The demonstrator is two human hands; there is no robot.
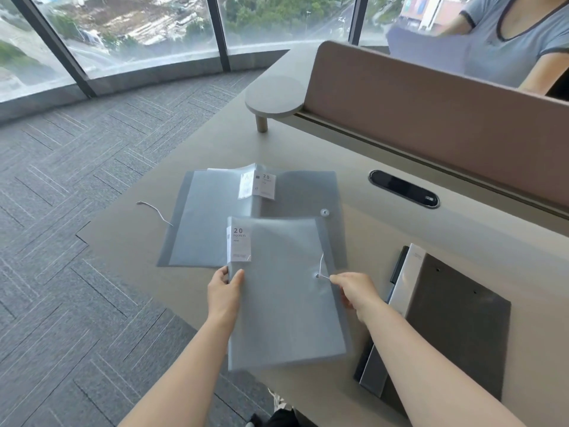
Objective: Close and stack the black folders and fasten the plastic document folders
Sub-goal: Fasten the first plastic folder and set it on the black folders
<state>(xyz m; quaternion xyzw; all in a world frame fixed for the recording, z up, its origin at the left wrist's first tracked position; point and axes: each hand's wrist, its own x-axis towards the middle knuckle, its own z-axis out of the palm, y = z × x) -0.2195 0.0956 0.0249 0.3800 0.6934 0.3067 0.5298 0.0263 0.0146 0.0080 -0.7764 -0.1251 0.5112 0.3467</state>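
Gripping folder (286, 291) edge, desk-corner overhang.

I'm looking at an office, high up in a tall building. Floor-to-ceiling windows (138, 29) show streets and trees far below. Grey carpet tiles (67, 186) cover the floor. The bench (308, 149) has a brown divider panel (431, 118), a cable port (404, 188), and another person (517, 38) seated behind the divider.
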